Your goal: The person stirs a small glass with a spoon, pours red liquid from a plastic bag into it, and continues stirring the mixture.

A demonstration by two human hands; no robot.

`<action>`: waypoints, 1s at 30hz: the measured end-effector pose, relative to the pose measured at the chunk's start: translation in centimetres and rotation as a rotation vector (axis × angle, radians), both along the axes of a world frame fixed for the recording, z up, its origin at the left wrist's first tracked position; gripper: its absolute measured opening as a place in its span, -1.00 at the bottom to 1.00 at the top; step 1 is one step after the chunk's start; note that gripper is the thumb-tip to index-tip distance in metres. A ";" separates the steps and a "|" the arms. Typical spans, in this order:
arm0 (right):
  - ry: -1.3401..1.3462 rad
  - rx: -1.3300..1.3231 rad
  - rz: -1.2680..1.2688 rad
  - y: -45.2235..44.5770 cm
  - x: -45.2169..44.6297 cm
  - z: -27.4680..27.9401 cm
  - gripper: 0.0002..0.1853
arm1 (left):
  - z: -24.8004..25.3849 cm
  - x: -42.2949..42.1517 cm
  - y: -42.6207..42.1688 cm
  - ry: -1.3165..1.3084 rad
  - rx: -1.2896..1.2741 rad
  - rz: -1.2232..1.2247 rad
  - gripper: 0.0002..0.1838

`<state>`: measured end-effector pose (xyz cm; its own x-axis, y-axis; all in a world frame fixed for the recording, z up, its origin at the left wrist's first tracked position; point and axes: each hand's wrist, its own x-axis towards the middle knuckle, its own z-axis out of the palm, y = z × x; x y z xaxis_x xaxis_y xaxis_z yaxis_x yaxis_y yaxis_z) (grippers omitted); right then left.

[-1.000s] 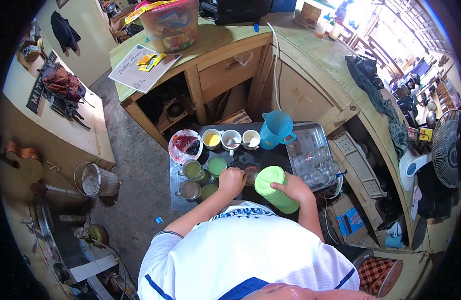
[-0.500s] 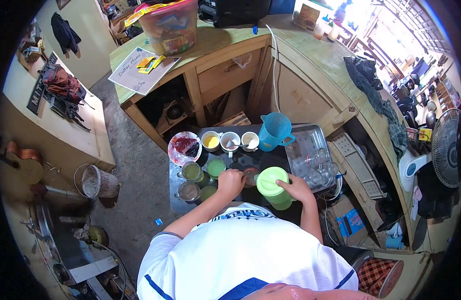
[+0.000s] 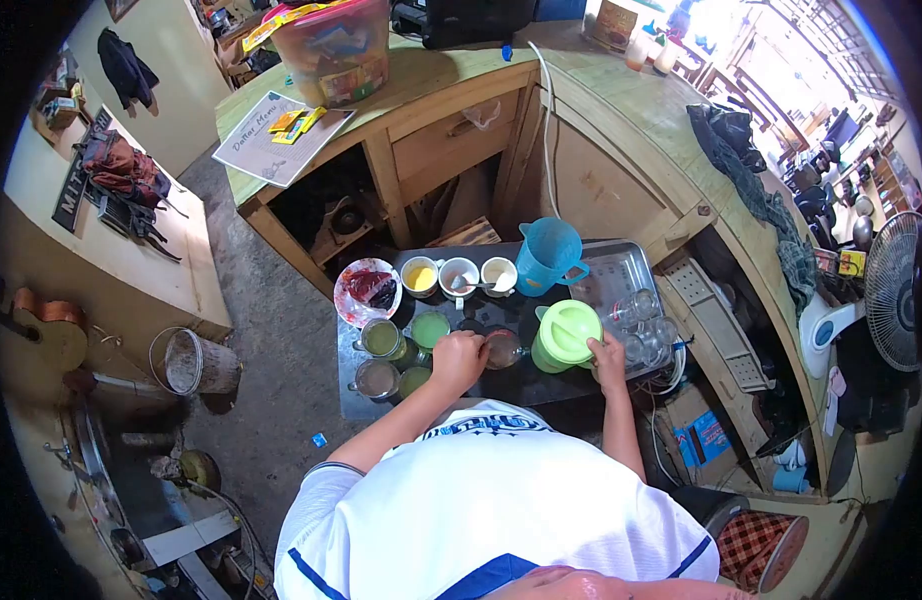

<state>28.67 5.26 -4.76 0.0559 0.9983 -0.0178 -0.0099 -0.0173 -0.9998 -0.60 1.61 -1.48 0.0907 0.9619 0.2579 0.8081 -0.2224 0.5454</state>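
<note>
Handling the lidded green pitcher (image 3: 564, 340) looks to be the step in hand; it is over the surface (image 3: 359, 408), right of a glass mug (image 3: 500, 349), though whether it rests there I cannot tell. The right hand (image 3: 607, 362) grips its side. The left hand (image 3: 459, 360) has bent fingers near that mug, what they pinch hidden. 4 more mugs (image 3: 383, 340) stand leftward. The next move probably calls for keeping the pitcher steady.
</note>
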 end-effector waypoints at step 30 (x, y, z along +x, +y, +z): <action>-0.766 -0.119 0.351 0.2 -3.2 9.7 -0.34 | -0.5 0.0 0.3 0.044 -0.036 0.021 -0.85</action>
<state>25.52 5.45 4.99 -0.2168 0.9540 -0.2070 0.6947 0.0019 -0.7193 -0.56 1.93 -1.93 0.0806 0.9722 0.2197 0.8358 -0.1860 0.5165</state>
